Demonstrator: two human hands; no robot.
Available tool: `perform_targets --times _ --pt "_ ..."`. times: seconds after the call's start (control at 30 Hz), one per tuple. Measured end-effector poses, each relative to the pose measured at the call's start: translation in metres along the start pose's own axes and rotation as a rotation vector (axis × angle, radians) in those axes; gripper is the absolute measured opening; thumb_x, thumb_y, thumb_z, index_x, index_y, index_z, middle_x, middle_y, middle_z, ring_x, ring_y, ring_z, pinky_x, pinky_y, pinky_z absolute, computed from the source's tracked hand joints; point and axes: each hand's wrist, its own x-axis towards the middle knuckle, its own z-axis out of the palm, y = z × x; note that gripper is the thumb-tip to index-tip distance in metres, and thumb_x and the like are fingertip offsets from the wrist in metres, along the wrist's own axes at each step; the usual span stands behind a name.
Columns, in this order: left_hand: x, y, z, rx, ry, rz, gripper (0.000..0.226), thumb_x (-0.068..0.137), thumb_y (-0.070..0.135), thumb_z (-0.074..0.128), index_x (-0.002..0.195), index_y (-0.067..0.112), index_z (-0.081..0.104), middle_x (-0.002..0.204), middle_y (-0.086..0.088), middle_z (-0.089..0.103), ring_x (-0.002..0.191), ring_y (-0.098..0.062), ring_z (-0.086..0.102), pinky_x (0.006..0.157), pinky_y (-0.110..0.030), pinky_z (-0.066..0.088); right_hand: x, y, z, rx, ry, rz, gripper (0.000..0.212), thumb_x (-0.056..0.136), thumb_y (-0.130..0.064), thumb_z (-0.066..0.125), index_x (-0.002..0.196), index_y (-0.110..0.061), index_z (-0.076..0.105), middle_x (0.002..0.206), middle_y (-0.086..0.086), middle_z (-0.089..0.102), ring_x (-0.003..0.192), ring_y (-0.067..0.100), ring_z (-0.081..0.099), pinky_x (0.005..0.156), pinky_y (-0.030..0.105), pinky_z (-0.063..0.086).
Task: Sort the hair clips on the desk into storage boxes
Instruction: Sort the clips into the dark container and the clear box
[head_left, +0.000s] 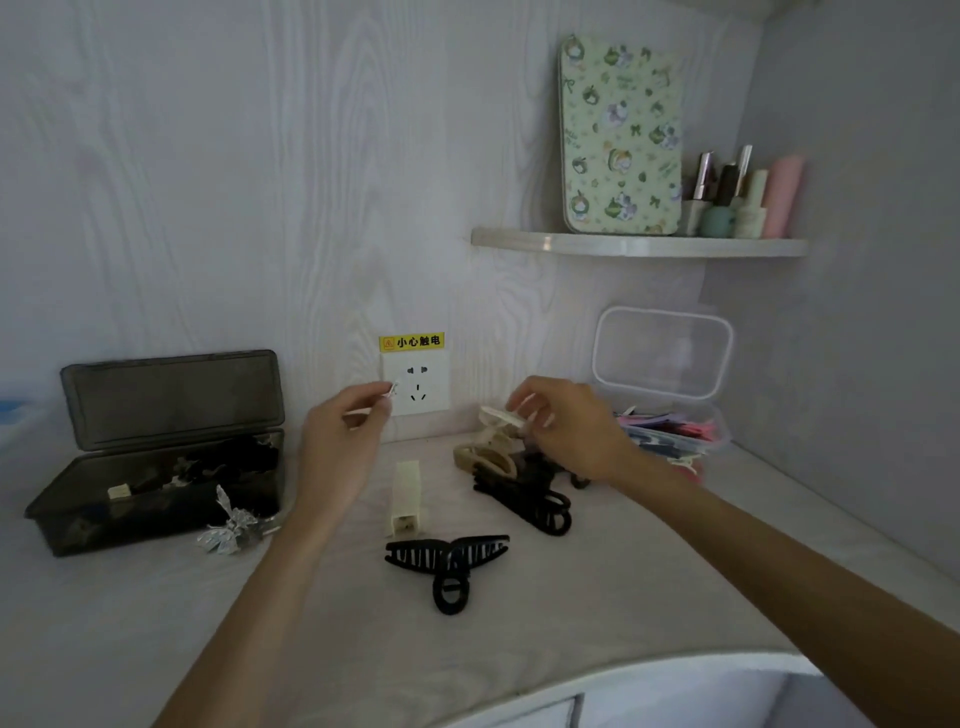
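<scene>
A small pale hair clip (390, 389) is pinched between the thumb and fingertips of the left hand (343, 441), which is raised above the desk (649, 571) in front of a white wall socket (415, 384); the other fingers are curled loosely. A flat whitish clip (501, 415) is pinched in the curled fingers of the right hand (566, 426), held just above a heap of clips — a beige claw clip (485, 457) at the back and a pile of black claw clips (535, 501) in front of it.

Nearer the viewer, a large black claw clip (449, 564) lies alone on the desk, teeth spread. Between it and the left hand a cream-coloured rectangular clip (405, 499) lies lengthwise.

On the left of the desk a dark translucent storage box (156, 499) is seen with its lid propped open; dark clips are inside, though the individual pieces cannot be made out. A silvery butterfly-like clip (234, 525) rests against its front right corner.

On the right, behind the right wrist, a clear storage box (670, 410) stands with its lid up against the wall — pink, purple and blue clips are heaped in it, some spilling over the edge.

Above it a small shelf (639, 244) carries a green patterned tin (621, 135) and several cosmetic bottles (737, 197). A yellow warning label (412, 341) is stuck above the socket.
</scene>
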Motion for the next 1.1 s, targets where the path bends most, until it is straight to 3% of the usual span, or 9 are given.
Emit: perform_targets --times 0.17,0.33,0.43,0.5,0.63,0.73,0.87,1.0,1.1 --pt "0.002 0.034 0.049 -0.038 -0.149 0.042 0.018 0.088 0.011 0.059 0.093 0.025 0.070 0.095 0.007 0.069 0.083 -0.010 0.063 0.080 -0.023 0.048 -0.010 0.059 -0.064 -0.008 0.200 0.100 0.030 0.077 0.008 0.058 0.095 -0.013 0.069 0.093 0.006 0.072 0.071 0.012 0.061 0.069 0.020 0.051" --pt "0.019 0.045 0.117 0.072 -0.373 0.085 0.019 0.089 0.015 0.058 0.094 0.028 0.070 0.094 0.011 0.067 0.088 -0.007 0.062 0.079 -0.021 0.044 -0.016 0.104 -0.101 -0.028 0.267 0.179 0.028 0.081 0.003 0.061 0.104 -0.010 0.072 0.098 0.007 0.073 0.075 0.015 0.063 0.070 0.015 0.045" --pt "0.036 0.048 0.158 0.163 -0.519 0.126 0.022 0.091 0.015 0.055 0.102 0.024 0.072 0.102 0.011 0.068 0.094 -0.006 0.060 0.082 -0.021 0.043 -0.009 0.130 -0.116 0.006 0.259 0.208 0.030 0.079 0.004 0.064 0.103 -0.012 0.072 0.096 0.004 0.072 0.068 -0.001 0.062 0.062 0.001 0.043" --pt "0.042 0.042 0.189 0.223 -0.622 0.182 0.024 0.092 0.015 0.053 0.105 0.023 0.071 0.106 0.011 0.067 0.098 -0.006 0.061 0.085 -0.020 0.044 -0.002 0.145 -0.119 0.023 0.203 0.223 0.028 0.079 0.003 0.066 0.100 -0.014 0.073 0.092 -0.002 0.070 0.058 -0.011 0.059 0.059 0.000 0.042" --pt "0.051 0.030 0.255 0.155 -0.897 0.245 0.024 0.088 0.010 0.059 0.107 0.018 0.070 0.110 0.004 0.069 0.093 -0.005 0.061 0.082 -0.015 0.045 0.033 0.164 -0.128 0.054 0.063 0.211 0.028 0.080 0.000 0.068 0.095 -0.024 0.071 0.087 -0.003 0.070 0.065 -0.005 0.063 0.062 0.004 0.045" --pt "0.056 0.029 0.266 0.120 -1.056 0.166 0.031 0.087 0.014 0.063 0.118 0.015 0.065 0.117 0.004 0.065 0.103 -0.001 0.058 0.083 -0.005 0.042 0.054 0.167 -0.127 0.020 -0.018 0.227 0.023 0.080 -0.002 0.069 0.098 -0.014 0.074 0.087 0.006 0.072 0.068 0.007 0.064 0.061 0.006 0.045" --pt "0.075 0.029 0.244 0.224 -1.105 0.041 0.031 0.091 0.020 0.058 0.121 0.019 0.062 0.125 0.004 0.062 0.114 -0.010 0.059 0.095 -0.021 0.044 0.066 0.165 -0.118 0.002 -0.199 0.234 0.020 0.083 -0.006 0.066 0.099 -0.016 0.073 0.092 0.003 0.073 0.079 0.011 0.065 0.070 0.012 0.048" --pt "0.092 0.027 0.213 0.353 -1.127 -0.062 0.031 0.093 0.016 0.052 0.123 0.021 0.060 0.128 0.005 0.060 0.116 -0.009 0.056 0.093 -0.020 0.041 0.073 0.159 -0.123 -0.047 -0.352 0.351 0.024 0.089 -0.012 0.058 0.108 -0.022 0.069 0.113 -0.001 0.068 0.100 0.012 0.062 0.089 0.020 0.045" --pt "0.091 0.029 0.201 0.386 -1.073 -0.148 0.031 0.095 0.019 0.047 0.124 0.025 0.059 0.130 0.006 0.058 0.116 -0.009 0.055 0.097 -0.025 0.044 0.069 0.152 -0.135 -0.029 -0.391 0.431 0.023 0.091 -0.014 0.055 0.106 -0.023 0.068 0.110 0.000 0.068 0.094 0.011 0.061 0.084 0.020 0.046"
